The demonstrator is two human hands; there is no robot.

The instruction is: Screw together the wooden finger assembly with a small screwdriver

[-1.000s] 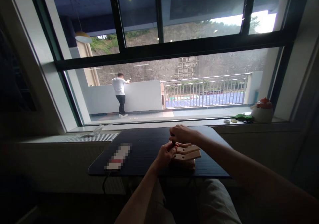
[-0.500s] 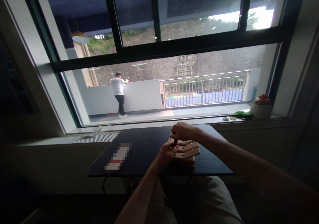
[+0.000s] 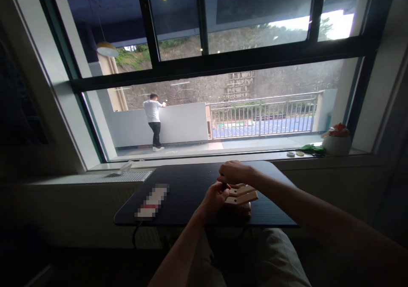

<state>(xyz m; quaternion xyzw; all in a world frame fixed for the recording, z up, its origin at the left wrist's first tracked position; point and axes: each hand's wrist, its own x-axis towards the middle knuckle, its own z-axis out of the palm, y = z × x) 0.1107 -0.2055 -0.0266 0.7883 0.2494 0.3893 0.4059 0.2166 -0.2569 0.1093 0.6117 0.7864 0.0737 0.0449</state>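
A stack of light wooden pieces point(image 3: 241, 197), fanned out like slats, lies on the dark table point(image 3: 178, 185) in front of me. My left hand point(image 3: 214, 197) is curled against the stack's left end, its fingers closed. My right hand point(image 3: 234, 171) is closed above the stack, pinching a small dark tool point(image 3: 224, 186) that points down between the two hands. What the left fingers grip is hidden.
A blurred flat object point(image 3: 151, 201) lies on the table's left part. On the window sill stand a white pot with an orange lid point(image 3: 336, 142), tape rolls point(image 3: 290, 154) and a green item. A person point(image 3: 153, 121) stands outside on the balcony.
Both hands stay on the wooden stack with only slight shifts; the view has bobbed a little down and back up.
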